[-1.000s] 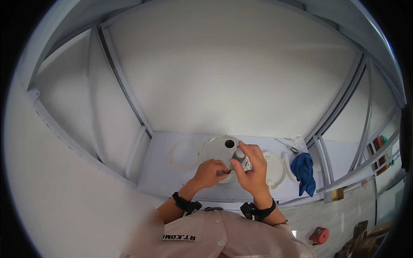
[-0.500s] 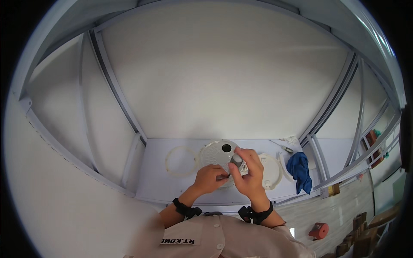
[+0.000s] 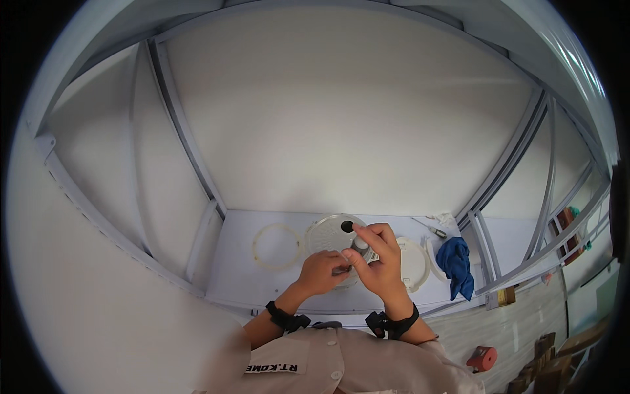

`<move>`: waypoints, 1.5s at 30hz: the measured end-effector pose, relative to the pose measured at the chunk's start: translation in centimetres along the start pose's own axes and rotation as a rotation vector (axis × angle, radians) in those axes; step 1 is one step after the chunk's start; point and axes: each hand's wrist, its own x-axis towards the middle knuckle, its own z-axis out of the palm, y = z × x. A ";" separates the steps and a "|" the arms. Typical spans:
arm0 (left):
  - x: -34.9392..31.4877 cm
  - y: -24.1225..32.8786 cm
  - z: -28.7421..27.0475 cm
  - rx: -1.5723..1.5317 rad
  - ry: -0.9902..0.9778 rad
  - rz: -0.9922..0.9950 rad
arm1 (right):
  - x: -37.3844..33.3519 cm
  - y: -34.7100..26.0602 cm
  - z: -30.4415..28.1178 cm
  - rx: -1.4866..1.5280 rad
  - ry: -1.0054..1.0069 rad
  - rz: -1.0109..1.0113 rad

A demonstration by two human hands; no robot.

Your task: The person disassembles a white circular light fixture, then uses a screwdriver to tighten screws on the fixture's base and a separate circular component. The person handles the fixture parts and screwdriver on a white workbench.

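Round white disc (image 3: 328, 238) with a dark hole lies flat on the worktop (image 3: 243, 276), mid-depth, partly covered by both hands. Left hand (image 3: 321, 272) and right hand (image 3: 377, 259) meet over its near edge, pinching a small grey part (image 3: 360, 245); the grip itself cannot be made out. Open surface remains toward the left wall. Hands sit as half a second ago. A white ring (image 3: 277, 245) lies left, a second disc (image 3: 413, 262) and blue cloth (image 3: 457, 261) crowd the right.

Bright, even light; sharp centre, edges fisheye-bent.
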 end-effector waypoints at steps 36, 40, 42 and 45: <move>0.0 0.3 0.3 0.021 0.019 0.003 | -2.2 2.4 -1.7 0.180 0.001 0.068; 0.2 1.4 -0.3 -0.046 0.002 -0.097 | -1.9 2.3 -2.3 0.240 0.095 0.012; 0.1 1.1 -0.1 -0.090 0.024 -0.088 | -1.8 2.7 -2.5 0.231 0.151 -0.033; -0.1 0.7 0.2 -0.072 0.038 -0.017 | -2.0 3.5 -2.6 0.224 0.172 -0.035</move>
